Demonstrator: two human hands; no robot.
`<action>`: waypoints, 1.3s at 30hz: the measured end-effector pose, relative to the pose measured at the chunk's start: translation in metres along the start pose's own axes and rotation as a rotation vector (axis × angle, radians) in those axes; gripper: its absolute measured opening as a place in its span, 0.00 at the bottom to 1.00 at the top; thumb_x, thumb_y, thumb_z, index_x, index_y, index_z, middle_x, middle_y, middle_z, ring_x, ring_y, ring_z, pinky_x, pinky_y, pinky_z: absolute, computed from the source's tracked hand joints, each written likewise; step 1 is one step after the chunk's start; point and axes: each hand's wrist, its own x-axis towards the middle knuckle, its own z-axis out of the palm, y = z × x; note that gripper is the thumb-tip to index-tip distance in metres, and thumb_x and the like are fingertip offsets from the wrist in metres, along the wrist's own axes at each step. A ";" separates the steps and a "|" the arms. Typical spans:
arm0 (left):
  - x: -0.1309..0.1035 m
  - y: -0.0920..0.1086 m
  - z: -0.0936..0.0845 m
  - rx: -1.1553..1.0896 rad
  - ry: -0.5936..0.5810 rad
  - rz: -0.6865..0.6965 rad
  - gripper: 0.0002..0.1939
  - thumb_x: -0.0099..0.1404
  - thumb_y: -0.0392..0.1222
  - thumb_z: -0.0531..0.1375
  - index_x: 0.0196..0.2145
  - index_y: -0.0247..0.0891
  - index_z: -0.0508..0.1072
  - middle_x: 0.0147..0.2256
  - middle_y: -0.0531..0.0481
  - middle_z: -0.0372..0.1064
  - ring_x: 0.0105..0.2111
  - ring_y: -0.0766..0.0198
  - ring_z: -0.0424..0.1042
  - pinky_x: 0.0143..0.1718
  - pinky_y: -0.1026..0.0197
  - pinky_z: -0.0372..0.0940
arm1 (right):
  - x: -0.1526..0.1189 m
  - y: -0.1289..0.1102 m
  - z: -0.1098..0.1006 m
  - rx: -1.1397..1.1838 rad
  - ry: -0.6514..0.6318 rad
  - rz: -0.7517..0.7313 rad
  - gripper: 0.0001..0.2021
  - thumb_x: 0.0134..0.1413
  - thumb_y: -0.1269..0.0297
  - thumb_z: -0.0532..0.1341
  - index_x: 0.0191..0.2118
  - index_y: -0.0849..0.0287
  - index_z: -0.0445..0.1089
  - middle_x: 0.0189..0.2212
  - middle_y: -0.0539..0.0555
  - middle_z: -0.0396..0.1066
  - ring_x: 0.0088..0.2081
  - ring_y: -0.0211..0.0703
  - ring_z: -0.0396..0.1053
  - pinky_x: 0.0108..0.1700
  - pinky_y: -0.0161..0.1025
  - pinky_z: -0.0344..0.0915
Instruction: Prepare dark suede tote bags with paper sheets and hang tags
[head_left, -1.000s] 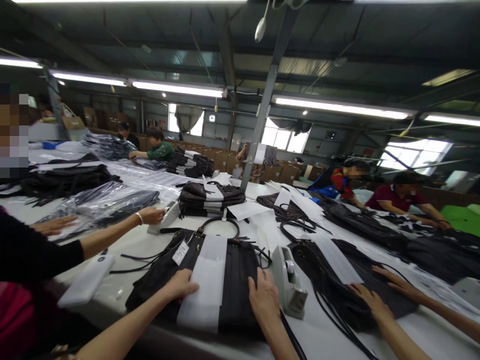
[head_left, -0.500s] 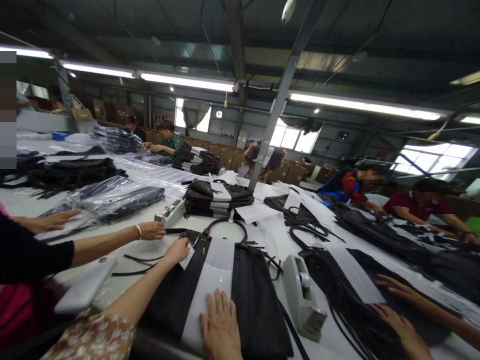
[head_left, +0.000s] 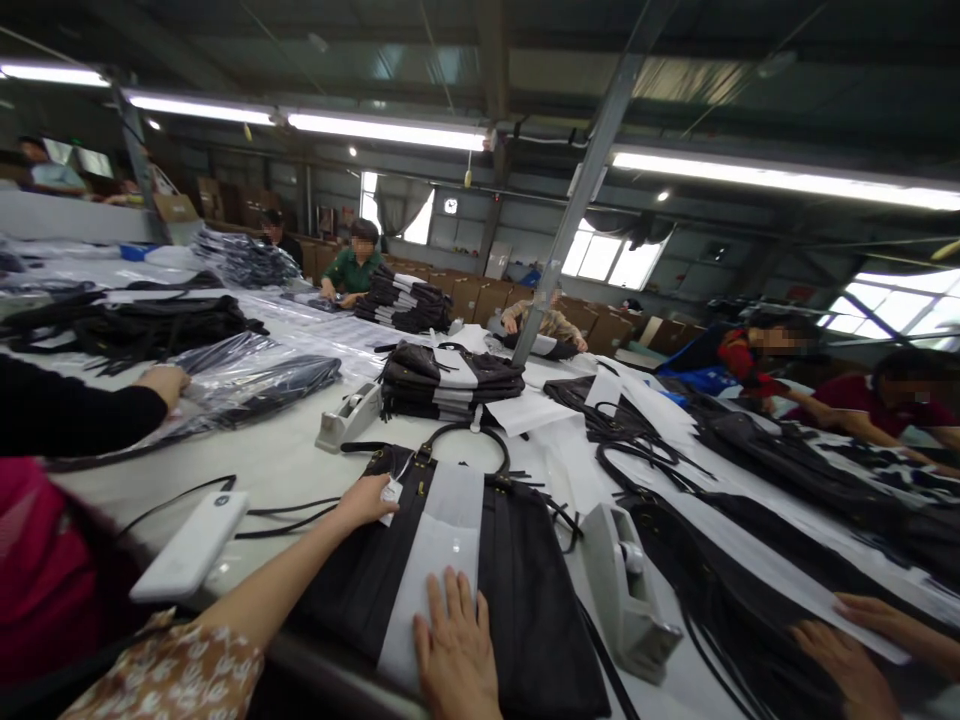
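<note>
A black handbag point(head_left: 532, 590) with a looped handle lies flat before me, a white paper strip point(head_left: 437, 540) running down its middle. My right hand point(head_left: 459, 640) is open, its palm down and fingers spread over the strip's lower part and the bag. At the bag's upper left corner, my left hand point(head_left: 366, 500) has its fingers closed at a small white tag point(head_left: 391, 500). Dark straps point(head_left: 292, 520) trail onto the table beside my left wrist.
A tape dispenser point(head_left: 630, 590) stands right of the bag; another dispenser point(head_left: 350, 418) sits beyond it, beside stacked bags point(head_left: 450, 380). A white power bank point(head_left: 191, 545) lies left. A co-worker's hand point(head_left: 163, 385) touches plastic-wrapped bags point(head_left: 262, 375); another person's hands point(head_left: 847, 650) work at right.
The left co-worker's arm has withdrawn from the far tape dispenser. At right, another person's hands have shifted along a paper strip. My hands keep their places on the bag while the view shifts slightly.
</note>
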 end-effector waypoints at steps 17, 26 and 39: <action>0.105 0.030 -0.010 -0.028 0.125 -0.010 0.18 0.67 0.49 0.55 0.48 0.34 0.68 0.46 0.44 0.68 0.47 0.57 0.68 0.50 0.48 0.63 | 0.004 0.019 0.034 -0.054 0.154 -0.063 0.26 0.58 0.53 0.54 0.62 0.45 0.57 0.63 0.54 0.54 0.62 0.59 0.53 0.59 0.60 0.54; 0.128 0.017 0.039 -0.159 0.020 0.015 0.14 0.66 0.47 0.57 0.42 0.34 0.71 0.41 0.47 0.71 0.41 0.61 0.71 0.45 0.51 0.67 | 0.013 0.042 0.068 0.054 0.330 -0.035 0.28 0.55 0.56 0.57 0.62 0.45 0.57 0.62 0.54 0.56 0.60 0.58 0.59 0.57 0.55 0.60; 0.139 0.004 0.029 -0.266 0.082 -0.056 0.09 0.59 0.39 0.57 0.34 0.38 0.77 0.37 0.43 0.76 0.42 0.57 0.72 0.43 0.60 0.62 | 0.074 0.057 -0.016 0.132 -0.018 0.253 0.34 0.52 0.64 0.51 0.66 0.62 0.48 0.52 0.63 0.67 0.51 0.53 0.68 0.48 0.42 0.64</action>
